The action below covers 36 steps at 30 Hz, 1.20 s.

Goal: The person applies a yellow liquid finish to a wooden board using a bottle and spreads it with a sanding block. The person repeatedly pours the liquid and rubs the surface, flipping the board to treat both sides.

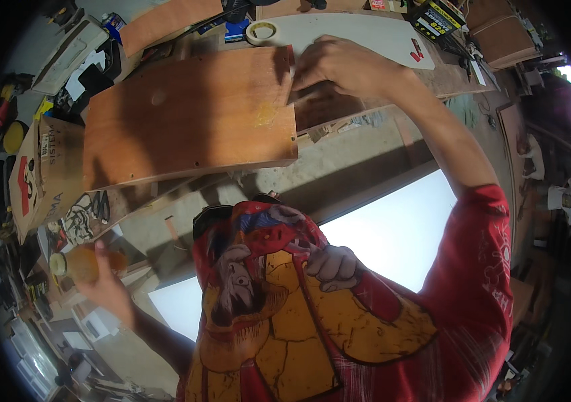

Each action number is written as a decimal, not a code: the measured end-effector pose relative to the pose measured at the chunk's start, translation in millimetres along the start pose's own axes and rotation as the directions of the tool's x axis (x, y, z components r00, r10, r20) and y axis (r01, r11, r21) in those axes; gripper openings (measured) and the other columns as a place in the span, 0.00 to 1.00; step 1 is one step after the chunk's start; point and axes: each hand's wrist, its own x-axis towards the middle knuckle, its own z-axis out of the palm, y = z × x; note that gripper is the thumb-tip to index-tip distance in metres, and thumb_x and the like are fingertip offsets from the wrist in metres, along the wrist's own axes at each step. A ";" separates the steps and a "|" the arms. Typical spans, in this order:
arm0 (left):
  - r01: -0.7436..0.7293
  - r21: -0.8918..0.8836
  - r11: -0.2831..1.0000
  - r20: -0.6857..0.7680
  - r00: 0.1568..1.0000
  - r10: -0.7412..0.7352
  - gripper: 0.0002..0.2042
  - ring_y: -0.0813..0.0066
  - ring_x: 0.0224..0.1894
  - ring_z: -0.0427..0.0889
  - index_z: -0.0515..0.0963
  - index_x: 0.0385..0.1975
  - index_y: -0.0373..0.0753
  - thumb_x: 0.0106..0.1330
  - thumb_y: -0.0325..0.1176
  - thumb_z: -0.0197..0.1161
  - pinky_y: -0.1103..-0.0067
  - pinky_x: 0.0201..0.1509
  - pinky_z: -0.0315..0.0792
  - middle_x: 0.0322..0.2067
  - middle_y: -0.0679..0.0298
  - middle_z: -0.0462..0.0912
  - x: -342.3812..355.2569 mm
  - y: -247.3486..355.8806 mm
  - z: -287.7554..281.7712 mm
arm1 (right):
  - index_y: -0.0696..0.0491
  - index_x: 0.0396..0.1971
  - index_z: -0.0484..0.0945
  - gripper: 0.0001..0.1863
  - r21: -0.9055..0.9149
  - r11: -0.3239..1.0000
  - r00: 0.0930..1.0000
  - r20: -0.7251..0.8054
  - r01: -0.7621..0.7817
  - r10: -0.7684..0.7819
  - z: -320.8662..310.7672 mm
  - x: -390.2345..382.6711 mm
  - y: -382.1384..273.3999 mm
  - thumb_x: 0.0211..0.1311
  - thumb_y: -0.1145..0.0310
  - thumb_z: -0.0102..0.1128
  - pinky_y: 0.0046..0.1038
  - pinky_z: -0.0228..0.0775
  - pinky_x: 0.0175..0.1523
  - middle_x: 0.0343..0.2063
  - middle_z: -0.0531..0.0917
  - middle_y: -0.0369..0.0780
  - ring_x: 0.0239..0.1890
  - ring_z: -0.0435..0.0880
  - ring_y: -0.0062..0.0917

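A brown wooden box-like piece (192,114) lies on the workbench in front of me, with several small holes along its near edge and a notch at its right end. My right hand (342,67) is at that end, its fingers curled and pressed together beside the notched edge. Whatever it may pinch is hidden by the fingers. Off to the lower left, my left hand (108,288) is wrapped round a bottle of amber liquid (83,265) with a pale cap, tilted on its side and away from the wood.
A roll of tape (261,32) rests on a white panel (366,40) behind my right hand. Small red pieces (417,50) and a black and yellow container (438,20) are farther right. At the left stands a cardboard box (61,161).
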 end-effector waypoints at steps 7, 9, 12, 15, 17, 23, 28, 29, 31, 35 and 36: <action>-0.147 0.090 0.985 -0.016 0.989 0.149 0.15 0.76 0.37 0.81 0.80 0.42 0.34 0.61 0.36 0.75 0.78 0.42 0.75 0.35 0.63 0.83 0.9 16.4 -1.6 | 0.45 0.47 0.87 0.28 0.062 0.922 0.924 -0.003 0.382 -0.383 36.8 65.2 -19.7 0.46 0.85 0.56 0.36 0.64 0.64 0.49 0.86 0.34 0.55 0.79 0.30; -0.118 0.097 0.988 -0.015 0.993 0.120 0.16 0.76 0.37 0.81 0.80 0.42 0.34 0.61 0.35 0.75 0.78 0.42 0.75 0.36 0.63 0.83 -4.3 9.7 -6.8 | 0.45 0.47 0.86 0.27 0.076 0.936 0.939 -0.002 0.342 -0.343 42.3 54.2 -12.8 0.47 0.85 0.55 0.35 0.64 0.64 0.47 0.86 0.34 0.55 0.79 0.30; -0.100 0.124 0.987 -0.041 0.994 0.105 0.17 0.77 0.38 0.82 0.79 0.45 0.34 0.62 0.36 0.75 0.78 0.41 0.76 0.38 0.63 0.83 -13.7 -5.1 -23.4 | 0.48 0.42 0.87 0.24 0.040 0.961 0.959 0.058 0.275 -0.277 35.5 16.6 8.2 0.46 0.85 0.55 0.38 0.68 0.62 0.44 0.86 0.36 0.55 0.80 0.32; -0.008 0.106 0.994 -0.097 0.995 0.018 0.18 0.75 0.39 0.83 0.78 0.48 0.34 0.62 0.34 0.75 0.77 0.42 0.77 0.39 0.62 0.84 -30.0 -17.8 -41.9 | 0.44 0.47 0.87 0.27 -0.126 0.990 0.940 0.341 0.060 -0.013 10.4 -15.7 32.4 0.47 0.83 0.56 0.35 0.68 0.61 0.42 0.87 0.36 0.53 0.80 0.33; 0.140 0.051 0.989 -0.160 0.978 -0.131 0.19 0.75 0.40 0.83 0.77 0.49 0.34 0.63 0.33 0.74 0.77 0.42 0.78 0.40 0.62 0.84 -42.7 -23.0 -49.6 | 0.44 0.49 0.86 0.28 -0.055 0.998 0.985 0.175 0.014 -0.004 -9.6 -25.2 36.4 0.48 0.83 0.55 0.33 0.69 0.61 0.43 0.88 0.37 0.53 0.81 0.33; 0.192 0.012 0.981 -0.095 0.977 -0.190 0.23 0.75 0.37 0.81 0.77 0.50 0.32 0.60 0.38 0.75 0.80 0.38 0.76 0.38 0.62 0.82 -49.6 -32.4 -39.5 | 0.42 0.51 0.86 0.32 0.013 0.998 0.989 -0.138 -0.061 0.062 10.7 -5.0 -62.1 0.45 0.86 0.57 0.36 0.69 0.65 0.48 0.87 0.38 0.54 0.82 0.32; 0.137 -0.061 0.989 0.007 0.991 -0.137 0.17 0.75 0.37 0.80 0.77 0.47 0.35 0.63 0.35 0.73 0.76 0.43 0.75 0.36 0.63 0.81 -43.9 -26.2 -26.7 | 0.43 0.48 0.87 0.31 0.003 0.999 0.993 0.114 -0.040 0.039 23.0 5.7 -87.2 0.47 0.88 0.51 0.39 0.71 0.63 0.38 0.89 0.42 0.45 0.86 0.32; 0.130 -0.053 0.990 -0.017 0.991 -0.131 0.18 0.75 0.37 0.80 0.77 0.47 0.35 0.63 0.35 0.73 0.76 0.43 0.75 0.36 0.63 0.81 -43.0 -22.8 -25.3 | 0.43 0.47 0.87 0.30 0.022 0.996 0.955 0.287 -0.085 0.075 16.3 1.8 -81.4 0.48 0.87 0.51 0.40 0.73 0.61 0.36 0.89 0.43 0.42 0.87 0.33; 0.116 -0.038 0.993 -0.055 0.992 -0.118 0.18 0.75 0.38 0.80 0.76 0.47 0.34 0.63 0.35 0.74 0.76 0.42 0.75 0.37 0.63 0.81 -39.1 -14.1 -22.2 | 0.46 0.47 0.87 0.29 0.083 0.995 0.991 0.128 -0.052 0.041 4.5 5.3 -70.4 0.48 0.87 0.51 0.39 0.80 0.50 0.30 0.87 0.47 0.36 0.87 0.37; 0.087 -0.098 0.991 -0.025 0.996 -0.090 0.19 0.74 0.42 0.80 0.77 0.49 0.35 0.62 0.36 0.73 0.77 0.44 0.76 0.40 0.61 0.80 -24.7 5.5 -13.5 | 0.48 0.49 0.86 0.27 0.038 0.999 1.000 -0.007 0.028 -0.028 9.2 46.2 -66.7 0.50 0.85 0.52 0.38 0.81 0.44 0.33 0.87 0.48 0.39 0.87 0.39; 0.076 -0.133 0.988 -0.001 0.997 -0.077 0.19 0.74 0.42 0.80 0.77 0.49 0.35 0.62 0.35 0.73 0.77 0.44 0.76 0.41 0.61 0.80 -22.3 9.4 -11.5 | 0.48 0.49 0.86 0.26 -0.012 1.000 0.999 0.054 -0.003 0.004 16.9 56.0 -68.8 0.51 0.85 0.52 0.38 0.81 0.45 0.35 0.87 0.48 0.39 0.87 0.39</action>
